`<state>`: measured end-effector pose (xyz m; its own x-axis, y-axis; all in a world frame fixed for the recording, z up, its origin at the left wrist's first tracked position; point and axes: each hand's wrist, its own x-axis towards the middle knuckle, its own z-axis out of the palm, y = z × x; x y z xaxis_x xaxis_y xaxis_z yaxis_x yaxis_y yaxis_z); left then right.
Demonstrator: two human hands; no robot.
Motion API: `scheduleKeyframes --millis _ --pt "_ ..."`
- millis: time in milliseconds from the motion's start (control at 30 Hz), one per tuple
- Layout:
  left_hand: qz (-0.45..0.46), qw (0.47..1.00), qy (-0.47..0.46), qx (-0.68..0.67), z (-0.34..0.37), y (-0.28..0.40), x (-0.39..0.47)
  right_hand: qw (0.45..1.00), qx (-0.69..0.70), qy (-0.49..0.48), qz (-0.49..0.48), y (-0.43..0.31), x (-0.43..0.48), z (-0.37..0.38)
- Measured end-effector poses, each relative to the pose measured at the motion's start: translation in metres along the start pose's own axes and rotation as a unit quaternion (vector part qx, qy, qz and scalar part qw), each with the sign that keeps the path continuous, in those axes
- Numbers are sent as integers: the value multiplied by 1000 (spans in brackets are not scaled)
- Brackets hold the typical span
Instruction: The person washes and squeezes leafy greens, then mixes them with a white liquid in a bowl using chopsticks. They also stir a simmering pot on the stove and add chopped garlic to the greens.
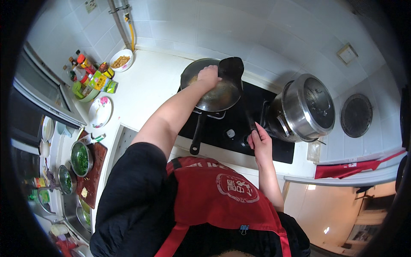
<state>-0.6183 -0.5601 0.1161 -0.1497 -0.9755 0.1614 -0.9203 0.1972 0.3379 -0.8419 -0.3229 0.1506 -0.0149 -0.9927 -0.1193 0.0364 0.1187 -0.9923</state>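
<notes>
My left hand (209,77) is closed over the middle of what looks like a glass lid (221,96) on a wok with a black handle (198,136). The knob is hidden under my fingers, and something brownish shows dimly through the glass. In my right hand (260,141) is the end of the long handle of a black spatula (231,67). Its broad blade is raised over the right side of the wok, close beside my left fingers. The wok stands on the left part of a black glass gas hob (237,128).
A large steel pot (297,109) with a lid stands on the hob's right. Left on the counter are a bowl of brown food (121,61), seasoning bottles (85,64) and a floral plate (100,111). A chopping board (96,173) bears a steel bowl of chopped greens (81,159) beside the sink.
</notes>
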Motion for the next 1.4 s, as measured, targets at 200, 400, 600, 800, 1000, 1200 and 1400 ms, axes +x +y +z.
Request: scheduleKeyframes --millis 200,400,600,800,1000,1200,1400 --pt "3 894 -35 -447 -50 20 -129 993 75 -87 -15 2 16 49" --pt "-171 716 25 -676 -69 10 -245 948 -37 -313 -44 28 7 123" --pt "-317 698 166 -620 -58 -82 -312 933 -180 -289 -118 65 1 87" --pt "-433 690 206 -542 -35 -213 -354 910 -396 -14 -122 146 43 0" --pt "-479 698 200 -493 -11 -321 -348 814 -578 -39 -25 204 79 -3" --pt "-478 690 173 -515 6 -376 -344 792 -609 -30 -12 199 85 14" --pt "-481 626 183 -586 10 -395 -338 807 -590 29 -3 201 85 13"
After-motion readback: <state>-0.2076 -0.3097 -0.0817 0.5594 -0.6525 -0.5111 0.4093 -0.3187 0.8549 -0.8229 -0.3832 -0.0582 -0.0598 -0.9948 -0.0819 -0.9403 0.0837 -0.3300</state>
